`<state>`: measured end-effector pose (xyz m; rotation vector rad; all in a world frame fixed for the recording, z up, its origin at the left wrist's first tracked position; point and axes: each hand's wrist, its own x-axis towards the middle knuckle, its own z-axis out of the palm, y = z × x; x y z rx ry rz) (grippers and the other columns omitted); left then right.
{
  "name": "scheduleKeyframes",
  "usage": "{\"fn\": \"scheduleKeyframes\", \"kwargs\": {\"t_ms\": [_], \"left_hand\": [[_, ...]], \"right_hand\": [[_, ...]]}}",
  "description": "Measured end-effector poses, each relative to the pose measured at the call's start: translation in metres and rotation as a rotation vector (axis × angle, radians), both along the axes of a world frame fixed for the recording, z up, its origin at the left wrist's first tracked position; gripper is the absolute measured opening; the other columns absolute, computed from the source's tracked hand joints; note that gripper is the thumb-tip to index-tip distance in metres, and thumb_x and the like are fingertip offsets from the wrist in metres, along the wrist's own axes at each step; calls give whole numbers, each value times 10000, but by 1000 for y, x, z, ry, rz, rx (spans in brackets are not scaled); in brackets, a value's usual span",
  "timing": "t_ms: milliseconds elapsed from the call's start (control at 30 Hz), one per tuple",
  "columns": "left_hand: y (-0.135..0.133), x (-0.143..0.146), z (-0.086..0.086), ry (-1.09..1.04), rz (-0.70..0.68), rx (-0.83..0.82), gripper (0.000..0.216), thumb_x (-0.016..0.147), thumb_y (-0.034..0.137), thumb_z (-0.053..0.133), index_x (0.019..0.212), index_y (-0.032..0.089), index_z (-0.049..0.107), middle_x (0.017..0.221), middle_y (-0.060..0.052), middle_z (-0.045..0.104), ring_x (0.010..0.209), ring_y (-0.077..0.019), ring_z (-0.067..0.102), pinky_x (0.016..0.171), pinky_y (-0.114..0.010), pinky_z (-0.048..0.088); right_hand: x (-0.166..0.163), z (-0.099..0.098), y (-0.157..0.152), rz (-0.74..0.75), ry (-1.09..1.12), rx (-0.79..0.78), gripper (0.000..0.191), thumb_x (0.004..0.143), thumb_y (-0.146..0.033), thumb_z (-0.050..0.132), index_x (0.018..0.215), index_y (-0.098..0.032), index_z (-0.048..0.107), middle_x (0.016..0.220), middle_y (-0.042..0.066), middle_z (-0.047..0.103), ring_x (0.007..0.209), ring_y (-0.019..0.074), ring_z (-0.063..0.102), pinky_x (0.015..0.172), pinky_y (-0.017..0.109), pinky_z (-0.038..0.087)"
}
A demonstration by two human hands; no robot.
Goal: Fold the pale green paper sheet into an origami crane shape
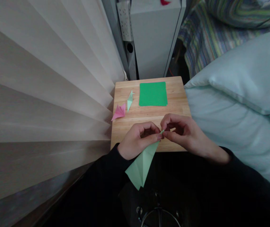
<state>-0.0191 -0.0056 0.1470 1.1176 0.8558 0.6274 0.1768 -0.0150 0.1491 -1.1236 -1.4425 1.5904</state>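
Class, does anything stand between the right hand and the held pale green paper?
Nothing visible does: the right hand is at the narrow tip of the held paper, close beside the left hand. The green stack lies farther back, apart from both.

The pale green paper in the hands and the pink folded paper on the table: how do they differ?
The pale green paper is held in the left hand; the pink folded paper lies on the table.
The pale green paper looks larger, though nearer the camera, than the pink folded paper.
Pale green paper is light green; pink folded paper is pink.
Both show folds.
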Motion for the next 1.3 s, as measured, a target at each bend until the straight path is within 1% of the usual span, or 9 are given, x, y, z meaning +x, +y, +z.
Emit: {"fn": "scheduleKeyframes", "kwargs": {"t_ms": [133, 267, 367, 433, 567, 733, 900, 1067, 1300], "left_hand": [[0, 1, -2, 50, -8, 19, 337, 785, 477, 827, 770, 164, 702, 761, -23, 671, 721, -138, 575, 709, -277, 448], [-1, 1, -4, 43, 5, 40, 281, 802, 429, 815, 769, 169, 713, 831, -34, 690, 790, -152, 608, 790, -292, 482], [-1, 1, -5, 24, 48, 87, 257, 812, 405, 809, 761, 172, 714, 946, -62, 712, 918, -186, 646, 887, -321, 499], [-1, 1, -7, 35, 85, 131, 251, 808, 394, 817, 758, 170, 715, 943, -66, 711, 933, -196, 651, 909, -334, 503], [-2, 2, -8, 86, 113, 138, 249, 800, 387, 830, 770, 168, 717, 782, -26, 691, 778, -165, 626, 814, -315, 506], [-3, 4, -10, 98, 156, 123, 237, 785, 368, 841, 777, 159, 731, 749, -17, 698, 716, -140, 606, 706, -271, 475], [-4, 4, -11, 68, 179, 95, 208, 767, 329, 850, 767, 153, 739, 735, -13, 700, 698, -125, 607, 694, -259, 493], [-4, 5, -12, 79, 203, 97, 247, 733, 355, 883, 748, 152, 742, 730, -17, 707, 689, -129, 614, 692, -269, 510], [-5, 6, -14, 86, 211, 105, 247, 719, 344, 900, 745, 153, 746, 713, -12, 700, 671, -124, 607, 665, -257, 498]], "right_hand": [[1, 2, 0, 5, -53, 28, 108, 863, -236, 636, 770, -221, 584, 684, -17, 577, 615, 120, 520, 500, 233, 384], [2, 4, 2, 3, -31, 30, 136, 902, -259, 597, 775, -214, 581, 646, -33, 520, 567, 106, 448, 488, 232, 352], [1, 3, 2, 9, -20, 30, 149, 908, -312, 649, 806, -212, 606, 705, -16, 547, 622, 118, 472, 509, 233, 371], [0, 1, 2, -5, -30, 45, 179, 863, -343, 735, 814, -215, 620, 785, 1, 570, 685, 131, 493, 532, 235, 393], [0, -1, 1, -27, -44, 57, 256, 814, -391, 812, 806, -215, 626, 826, 5, 562, 717, 139, 490, 560, 248, 411], [2, -3, 2, -26, -83, 87, 178, 860, -332, 759, 818, -204, 643, 759, -11, 551, 660, 125, 442, 551, 256, 361], [1, -3, 2, -24, -150, 151, 100, 880, -255, 688, 818, -195, 637, 753, -13, 552, 632, 119, 444, 550, 274, 335], [0, -2, 2, -31, -237, 224, 82, 879, -220, 663, 809, -196, 627, 771, -6, 559, 626, 118, 455, 543, 270, 346], [0, -3, 1, -29, -236, 238, 73, 869, -178, 650, 804, -197, 624, 791, -6, 557, 644, 116, 465, 543, 258, 351]]}}
